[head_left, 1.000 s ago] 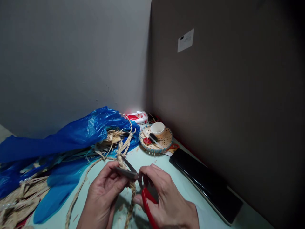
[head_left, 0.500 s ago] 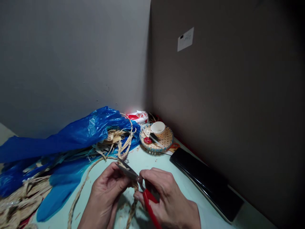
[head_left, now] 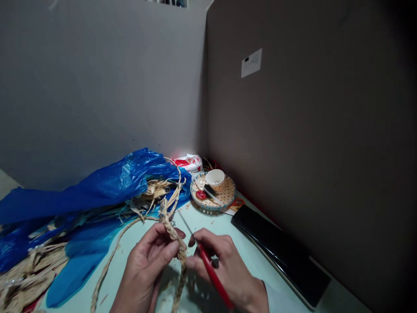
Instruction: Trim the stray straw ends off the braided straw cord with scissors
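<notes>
My left hand (head_left: 151,263) pinches a tan braid of dried plant fibre (head_left: 181,254) between thumb and fingers. The braid's upper end rises above my fingertips, and its lower part hangs down past the bottom edge of the view. In my right hand (head_left: 228,263) is a pair of red-handled scissors (head_left: 210,267), the narrow blades pointing up and left, beside the braid and apart from its upper end. My right fingertips are close to the braid; whether they touch it I cannot tell.
Blue plastic bags (head_left: 107,178) with dried fibre strips (head_left: 35,271) lie on the left. Behind my hands stands a woven tray (head_left: 198,205) holding a white cup (head_left: 215,177) and a red round tin (head_left: 201,194). A black glossy case (head_left: 276,254) lies at right. Walls enclose the back and right.
The scissor blades have come off the braid, turned edge-on and moved slightly right. The braid's upper part now shows uncovered above my left hand. The camera view has tilted up slightly.
</notes>
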The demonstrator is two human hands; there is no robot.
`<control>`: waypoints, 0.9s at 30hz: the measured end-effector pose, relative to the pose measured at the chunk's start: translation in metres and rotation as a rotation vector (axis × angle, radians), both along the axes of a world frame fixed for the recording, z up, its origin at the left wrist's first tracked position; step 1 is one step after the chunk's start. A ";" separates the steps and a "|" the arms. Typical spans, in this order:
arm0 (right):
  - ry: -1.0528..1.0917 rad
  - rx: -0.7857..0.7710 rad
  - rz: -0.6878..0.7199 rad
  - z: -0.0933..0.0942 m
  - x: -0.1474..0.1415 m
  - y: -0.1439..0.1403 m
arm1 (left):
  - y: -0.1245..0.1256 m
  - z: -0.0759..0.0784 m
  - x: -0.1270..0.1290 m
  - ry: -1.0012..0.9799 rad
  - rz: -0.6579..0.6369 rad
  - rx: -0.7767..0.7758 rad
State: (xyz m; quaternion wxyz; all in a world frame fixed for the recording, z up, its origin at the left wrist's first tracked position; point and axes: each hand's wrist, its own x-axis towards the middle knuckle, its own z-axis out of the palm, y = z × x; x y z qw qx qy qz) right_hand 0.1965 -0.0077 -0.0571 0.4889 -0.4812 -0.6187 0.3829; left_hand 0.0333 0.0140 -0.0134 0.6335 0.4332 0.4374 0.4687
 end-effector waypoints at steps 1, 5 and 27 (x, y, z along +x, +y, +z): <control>0.064 -0.066 -0.021 0.001 0.001 0.002 | -0.001 0.000 0.000 0.019 0.003 0.019; 0.433 -0.260 -0.030 0.007 0.005 0.009 | -0.002 -0.004 -0.001 0.087 -0.010 0.036; 0.850 -0.252 -0.093 0.026 0.021 0.012 | -0.006 -0.024 0.003 0.564 -0.307 0.183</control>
